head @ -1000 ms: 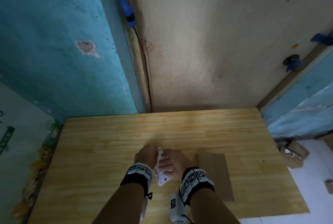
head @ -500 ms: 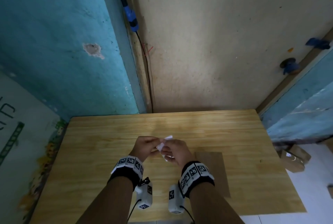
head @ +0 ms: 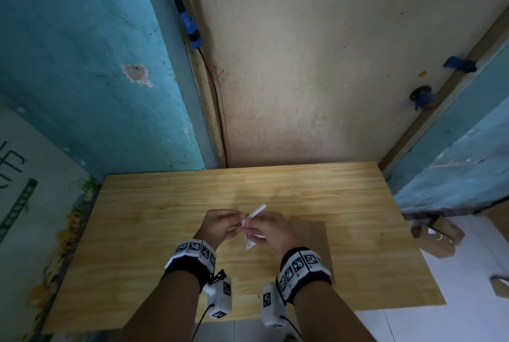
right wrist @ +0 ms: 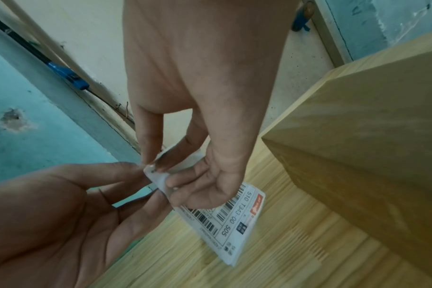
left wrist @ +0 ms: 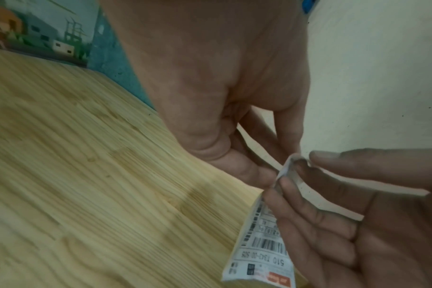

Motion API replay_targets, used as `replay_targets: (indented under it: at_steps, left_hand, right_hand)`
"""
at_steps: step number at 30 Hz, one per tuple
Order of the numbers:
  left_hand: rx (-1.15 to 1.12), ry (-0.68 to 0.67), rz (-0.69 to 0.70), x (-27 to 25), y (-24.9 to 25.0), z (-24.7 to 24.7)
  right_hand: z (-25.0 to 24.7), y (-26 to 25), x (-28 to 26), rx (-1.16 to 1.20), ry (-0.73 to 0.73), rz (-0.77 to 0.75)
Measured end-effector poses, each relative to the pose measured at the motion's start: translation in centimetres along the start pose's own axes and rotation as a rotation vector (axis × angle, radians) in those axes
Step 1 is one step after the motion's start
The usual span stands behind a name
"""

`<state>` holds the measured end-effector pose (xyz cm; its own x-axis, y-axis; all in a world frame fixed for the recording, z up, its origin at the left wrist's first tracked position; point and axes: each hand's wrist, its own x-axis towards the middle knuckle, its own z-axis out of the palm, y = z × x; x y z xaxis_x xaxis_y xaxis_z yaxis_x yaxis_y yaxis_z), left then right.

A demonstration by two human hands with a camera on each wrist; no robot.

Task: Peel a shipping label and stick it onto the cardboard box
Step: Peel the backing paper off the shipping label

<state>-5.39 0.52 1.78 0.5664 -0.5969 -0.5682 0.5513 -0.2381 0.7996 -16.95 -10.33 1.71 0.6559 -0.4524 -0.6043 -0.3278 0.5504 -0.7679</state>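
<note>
Both hands hold a white shipping label [head: 249,242] just above the wooden table [head: 154,220]. It shows barcodes and an orange patch in the wrist views [left wrist: 261,253] [right wrist: 234,220]. My left hand [head: 234,222] [left wrist: 276,171] pinches the label's curled top corner. My right hand [head: 256,227] [right wrist: 160,169] pinches the same corner from the other side, its other fingers curled over the printed face. A white edge of the label sticks up past the fingers. The brown cardboard box [head: 314,242] [right wrist: 370,136] lies on the table just right of my right hand.
The table stands in a corner against a teal wall and a cream wall, with a black cable and blue connector [head: 190,25] running down the corner. Small cardboard boxes [head: 438,237] lie on the floor past the table's right edge.
Both hands have lifted and moved away from me over the table. The label, first held upright between the hands, is now pinched at its top corner, with a white edge poking up.
</note>
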Motion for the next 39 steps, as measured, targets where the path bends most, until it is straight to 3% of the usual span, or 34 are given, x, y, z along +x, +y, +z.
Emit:
replay_targets:
  at_steps: [6,21,29,32,36,39]
  left_hand:
    - [-0.006,-0.09,0.018,-1.5,-0.1,0.9]
    - [0.076,-0.085,0.036,-3.0,-0.1,3.1]
    - [0.084,0.047,0.01,-3.2,-0.2,3.3]
    - [0.025,0.107,0.004,-3.4,-0.1,3.1]
    - [-0.063,0.108,-0.029,-4.0,0.6,3.5]
    - [-0.2,0.074,-0.05,-4.5,1.1,3.7]
  right_hand:
    - [-1.4,0.2,-1.0,-0.065,0.011,-0.051]
    - [-3.2,-0.5,-4.0,-0.108,0.0,-0.146]
    - [-3.4,-0.9,-4.9,-0.12,0.022,-0.104]
    - [-3.7,-0.8,-5.3,-0.033,-0.016,-0.108]
    - [-3.8,-1.0,-6.0,0.145,-0.132,-0.095]
    - [-4.4,-1.3,-6.1,0.298,-0.135,-0.051]
